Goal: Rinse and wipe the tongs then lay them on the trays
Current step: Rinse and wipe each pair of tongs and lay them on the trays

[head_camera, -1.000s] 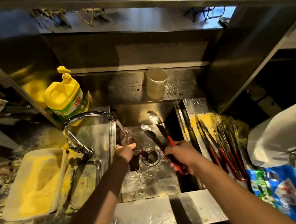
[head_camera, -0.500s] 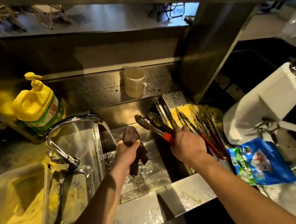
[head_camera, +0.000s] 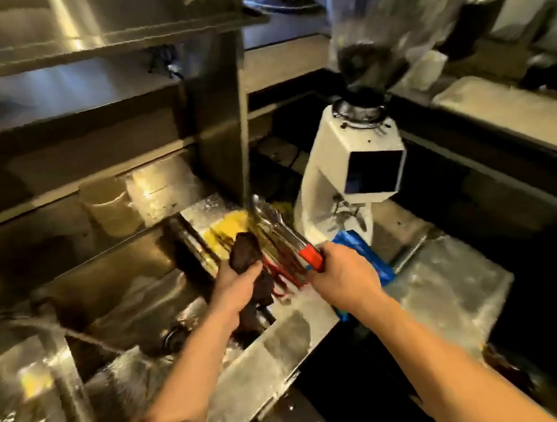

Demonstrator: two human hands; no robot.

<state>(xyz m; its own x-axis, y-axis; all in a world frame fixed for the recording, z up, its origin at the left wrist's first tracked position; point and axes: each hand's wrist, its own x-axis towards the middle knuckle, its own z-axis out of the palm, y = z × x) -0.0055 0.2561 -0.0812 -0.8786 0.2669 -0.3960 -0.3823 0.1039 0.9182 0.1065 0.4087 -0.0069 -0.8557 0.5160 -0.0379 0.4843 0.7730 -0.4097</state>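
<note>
My right hand (head_camera: pixel 344 279) grips the red handle of a pair of steel tongs (head_camera: pixel 281 233), whose tips point up and away over the tray. My left hand (head_camera: pixel 236 292) holds a dark brown cloth (head_camera: pixel 245 255) right beside the tongs. Under them, on the right of the sink (head_camera: pixel 132 305), lies a tray (head_camera: pixel 201 212) lined with a yellow cloth (head_camera: pixel 227 226). Several red-handled tongs (head_camera: pixel 282 275) lie on it, partly hidden by my hands.
A white coffee grinder (head_camera: pixel 352 172) stands just right of the tray, with a blue packet (head_camera: pixel 360 253) at its base. A pale cup (head_camera: pixel 108 208) sits on the ledge behind the sink. The steel counter edge (head_camera: pixel 284 341) runs in front.
Both hands moved from the sink basin to the right, over the tray. The cloth left the water stream and now sits next to the tongs. My view swung right.
</note>
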